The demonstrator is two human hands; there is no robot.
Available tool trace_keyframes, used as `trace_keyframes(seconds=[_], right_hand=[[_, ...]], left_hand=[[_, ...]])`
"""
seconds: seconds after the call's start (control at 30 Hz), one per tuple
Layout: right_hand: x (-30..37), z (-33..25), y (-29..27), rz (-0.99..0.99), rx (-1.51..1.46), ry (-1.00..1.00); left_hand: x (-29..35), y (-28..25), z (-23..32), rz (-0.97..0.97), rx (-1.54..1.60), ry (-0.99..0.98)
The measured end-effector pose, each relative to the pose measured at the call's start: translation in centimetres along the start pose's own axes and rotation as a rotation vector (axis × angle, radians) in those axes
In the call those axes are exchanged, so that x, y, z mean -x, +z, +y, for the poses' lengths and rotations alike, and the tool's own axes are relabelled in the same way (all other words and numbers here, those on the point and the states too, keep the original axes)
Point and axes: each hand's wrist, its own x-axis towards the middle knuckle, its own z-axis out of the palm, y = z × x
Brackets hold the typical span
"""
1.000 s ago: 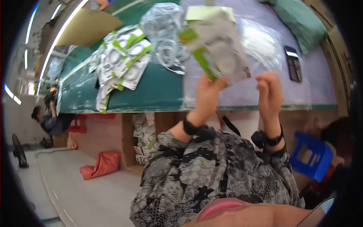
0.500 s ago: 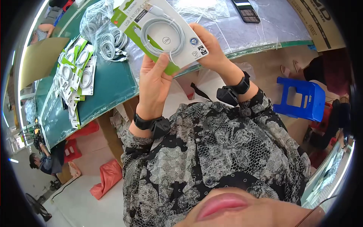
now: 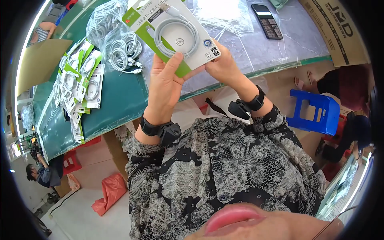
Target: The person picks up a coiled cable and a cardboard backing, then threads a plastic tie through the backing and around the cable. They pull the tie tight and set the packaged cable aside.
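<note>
Both hands hold a white and green cable card (image 3: 202, 52) up over the table edge, printed side toward me. A coiled pale grey USB cable (image 3: 196, 34) is fastened on its front. My left hand (image 3: 165, 86) grips the lower left edge, thumb on the front and fingers behind. On the lower right corner my right hand (image 3: 225, 66) is closed, its fingers partly hidden behind the card. Left of the card lie loose coiled cables (image 3: 125, 52), next to a clear plastic bag (image 3: 102, 24) with more coils. A heap of carded cables (image 3: 82, 80) lies farther left.
A black phone (image 3: 267, 22) and thin white ties (image 3: 224, 18) lie on the grey tabletop (image 3: 296, 44). At the right stand a cardboard box (image 3: 334, 32) and a blue stool (image 3: 314, 112). Other people sit at the far left and right. A red bag (image 3: 110, 194) lies below left.
The card stays in both hands, and my right hand has shifted slightly lower along its right side. The whole view has shifted a little, with the table items appearing lower.
</note>
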Motion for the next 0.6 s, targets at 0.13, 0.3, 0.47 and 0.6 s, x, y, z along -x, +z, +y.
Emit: trace_keyframes(seconds=[0.13, 0.3, 0.47, 0.6], right_hand=[[-2.2, 1.3, 0.0, -0.058, 0.148, -0.173], [-3.7, 1.5, 1.2, -0.076, 0.275, -0.320], [-5.1, 1.9, 2.3, -0.106, 0.454, -0.417], [-5.5, 1.8, 2.7, -0.115, 0.484, -0.343]], left_hand=[[-0.7, -1.2, 0.5, -0.015, 0.044, -0.038], [-1.6, -3.2, 1.5, -0.025, 0.102, -0.131], [-2.5, -4.6, 2.6, -0.016, 0.136, -0.179], [-2.9, -5.0, 2.7, -0.017, 0.057, -0.150]])
